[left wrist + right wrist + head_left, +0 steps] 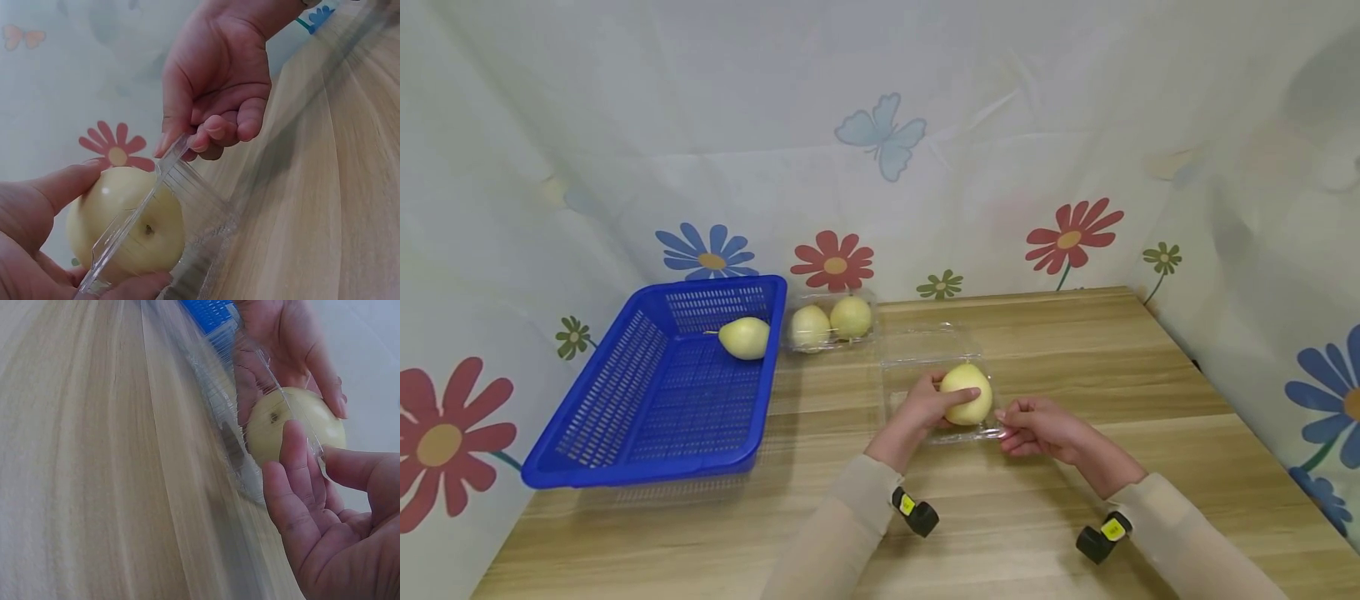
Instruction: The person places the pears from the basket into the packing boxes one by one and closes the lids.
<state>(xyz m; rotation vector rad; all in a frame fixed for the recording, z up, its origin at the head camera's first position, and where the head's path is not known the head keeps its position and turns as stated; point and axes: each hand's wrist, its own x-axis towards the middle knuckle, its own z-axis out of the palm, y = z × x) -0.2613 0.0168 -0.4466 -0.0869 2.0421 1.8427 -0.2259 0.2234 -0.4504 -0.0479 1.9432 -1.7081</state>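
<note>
A pale yellow pear (967,394) is gripped in my left hand (928,404), thumb across its front and fingers around its side. It sits at the right end of a clear plastic clamshell box (898,379), whose lid (925,340) lies folded back behind. With thumb and fingertips, my right hand (1037,429) pinches the box's near right corner. In the left wrist view, the clear rim (134,215) crosses in front of the pear (112,200). The right wrist view shows the right thumb (350,467) against that rim, beside the pear (300,425).
A blue plastic basket (655,475) stands at the left with one pear (745,338) inside. Next to it, a second clear box (831,340) holds two pears (851,317) near the back edge of the wooden table (820,500). A flower-printed cloth (970,208) hangs behind.
</note>
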